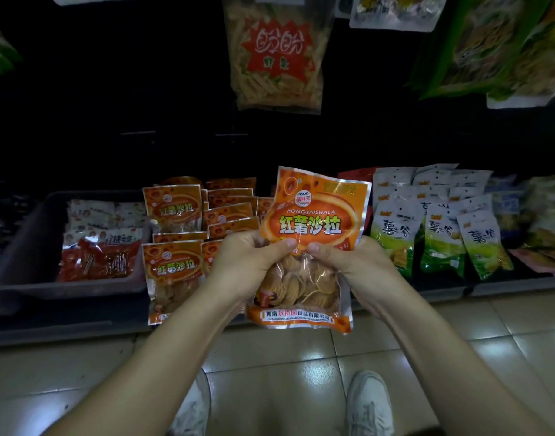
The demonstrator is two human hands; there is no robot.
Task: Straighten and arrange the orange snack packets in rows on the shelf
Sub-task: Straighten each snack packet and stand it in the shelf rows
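Left to right: the grey tray point(21, 247) at far left holds red and white packets point(96, 262), not ours. Beside it are the shelved orange snack packets point(229, 215). The back ones overlap like shingles in roughly two columns, not squared. The front-left orange packet point(172, 272) leans with its bottom edge over the shelf lip point(65, 328). My left hand point(244, 265) pinches the held orange packet point(314, 215) at mid-height, thumb on the front. My right hand point(351, 262) grips it the same way from the other side, thumbs nearly meeting. That packet is upright, label toward me, in the air in front of the shelf and touching no row. To its right, green-and-white packets point(436, 237) stand just beside the orange zone. Risks, my read: the film looks slick and the top edge curls, so a one-hand placement could let it fold or slip. Pushing it into the loose stack could tip the front-left packet off the lip onto the floor tiles point(270, 366). Drifting right would mix it into the green-and-white stock. The shelf back is too dark to see free slots.
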